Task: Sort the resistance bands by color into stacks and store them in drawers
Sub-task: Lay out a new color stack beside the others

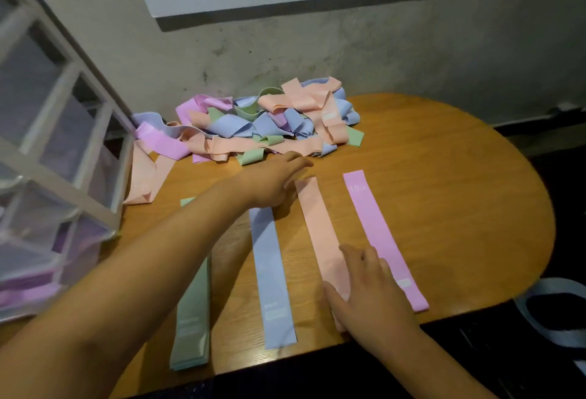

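View down onto a round wooden table [459, 195]. Four resistance bands lay flat side by side near its front edge: a green band [193, 313], a blue band [272, 275], a peach band [320, 227] and a pink band [377, 233], each apparently starting a colour stack. A tangled pile of unsorted bands [253, 125] in the same four colours sat at the back against the wall, beside a clear plastic drawer unit [47, 145] on the left. The right hand [371, 290] lay flat with fingers spread, pressing the near end of the peach band. The left hand [279, 179] reached across with fingers extended, holding nothing, just short of the pile and beside the peach band's far end. The bands looked thin, light, limp and stretchy, likely to fold and snag. Each would probably be best pinched at one end and drawn free.
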